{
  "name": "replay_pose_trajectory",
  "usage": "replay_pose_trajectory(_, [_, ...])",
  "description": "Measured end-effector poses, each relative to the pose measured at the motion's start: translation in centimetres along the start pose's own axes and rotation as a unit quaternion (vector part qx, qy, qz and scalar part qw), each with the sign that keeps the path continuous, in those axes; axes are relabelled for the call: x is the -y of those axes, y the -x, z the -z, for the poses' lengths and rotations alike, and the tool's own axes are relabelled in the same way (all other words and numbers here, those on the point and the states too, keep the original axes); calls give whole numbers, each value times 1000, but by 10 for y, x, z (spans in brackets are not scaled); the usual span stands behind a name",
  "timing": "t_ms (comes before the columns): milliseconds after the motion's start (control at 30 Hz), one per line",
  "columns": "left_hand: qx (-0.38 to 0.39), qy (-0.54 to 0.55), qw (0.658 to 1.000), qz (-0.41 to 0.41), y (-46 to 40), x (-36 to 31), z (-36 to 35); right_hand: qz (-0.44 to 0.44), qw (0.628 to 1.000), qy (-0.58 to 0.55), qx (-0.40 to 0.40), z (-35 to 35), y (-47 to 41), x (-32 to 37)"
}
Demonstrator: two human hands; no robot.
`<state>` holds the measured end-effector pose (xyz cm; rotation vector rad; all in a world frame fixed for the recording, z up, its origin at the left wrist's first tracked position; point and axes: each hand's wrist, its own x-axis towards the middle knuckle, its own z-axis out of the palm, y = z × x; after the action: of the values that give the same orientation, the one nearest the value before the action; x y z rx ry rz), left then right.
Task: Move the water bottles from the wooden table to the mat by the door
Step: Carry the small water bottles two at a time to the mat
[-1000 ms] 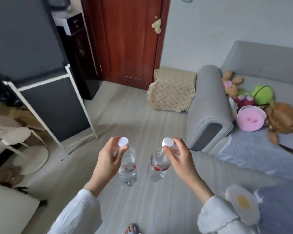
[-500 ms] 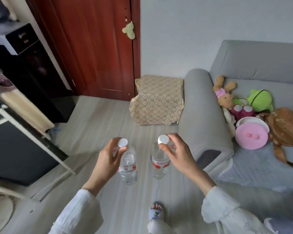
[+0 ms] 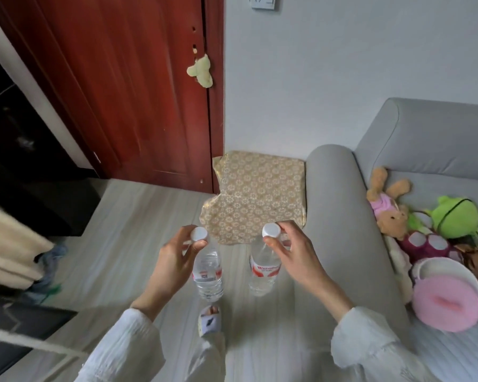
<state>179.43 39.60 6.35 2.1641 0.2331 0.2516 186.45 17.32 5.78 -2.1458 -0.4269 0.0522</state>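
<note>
A pale, wood-grained floor (image 3: 138,216) is seen from above, running up to a dark red wooden door (image 3: 127,86) on the left and a light grey wall (image 3: 329,78) on the right, where a white socket plate (image 3: 262,1) is fixed near the top. A small green plush (image 3: 200,71) is hung at the door's edge. A tan mat (image 3: 257,194) with a white floral pattern is laid on the floor in the corner beside the door, touching the arm of a grey sofa (image 3: 334,194). Soft toys are piled on the sofa seat, among them a brown rabbit (image 3: 389,205), a green frog (image 3: 455,216) and a pink round cushion (image 3: 447,301).

Two clear water bottles are held upright above the floor, short of the mat. The left bottle (image 3: 207,268) is pinched at its white cap by the left hand (image 3: 174,260); the right bottle (image 3: 264,268) is gripped at the neck by the right hand (image 3: 295,255). A slippered foot (image 3: 210,321) is visible below them.
</note>
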Motion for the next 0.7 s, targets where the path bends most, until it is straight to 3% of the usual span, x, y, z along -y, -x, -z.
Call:
replay_pose_trajectory(200, [52,43,997,25,-139,20,0,-56,998,5,-30,-18,-123,-24])
replay_pose_trajectory(400, [87,8,995,38,-258,23,-6,-82,995,7,-55,-15,-220,-36])
replay_pose_trajectory(700, [129,-42,990,39,-397,37,-56,-97,995,36,-9,-4,-360,-94])
